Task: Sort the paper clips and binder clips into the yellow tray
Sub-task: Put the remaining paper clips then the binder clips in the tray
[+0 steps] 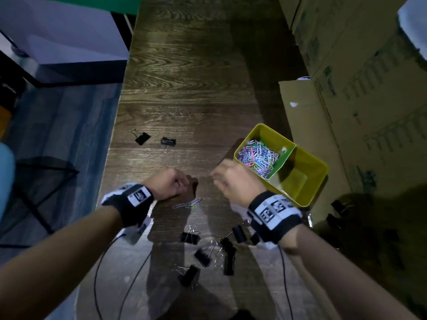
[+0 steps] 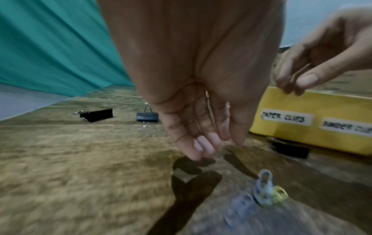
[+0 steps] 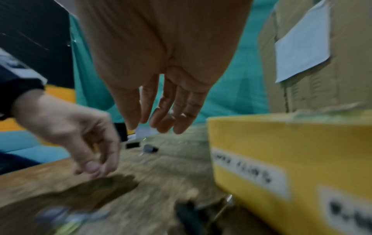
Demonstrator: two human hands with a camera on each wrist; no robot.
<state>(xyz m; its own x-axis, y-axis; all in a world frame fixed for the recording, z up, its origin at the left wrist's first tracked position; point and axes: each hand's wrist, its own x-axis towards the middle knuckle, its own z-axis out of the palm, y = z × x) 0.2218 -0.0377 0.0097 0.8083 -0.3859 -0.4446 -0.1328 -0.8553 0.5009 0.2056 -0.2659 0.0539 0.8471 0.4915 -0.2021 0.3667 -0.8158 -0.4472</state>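
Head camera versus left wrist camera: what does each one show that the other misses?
Only the head view shows inside the yellow tray: a heap of paper clips in one compartment, plus binder clips near the person. Only the left wrist view shows the tray's labels. Both show the hands, two far binder clips, and loose paper clips.

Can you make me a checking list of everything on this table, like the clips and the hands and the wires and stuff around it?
Surface: dark wooden table, in dim light.
Job's things: yellow tray with two compartments; paper clips pile fills the far one, the near one looks nearly bare. Loose paper clips lie between the wrists. Two binder clips lie far left, a binder clip cluster near.
Clutter: nothing seen.
Grippers: left hand with fingers loosely curled, right hand with fingers relaxed; nothing visible in either grip.
Cables: black cables run from both wrist bands.
Surroundings: cardboard boxes at right.
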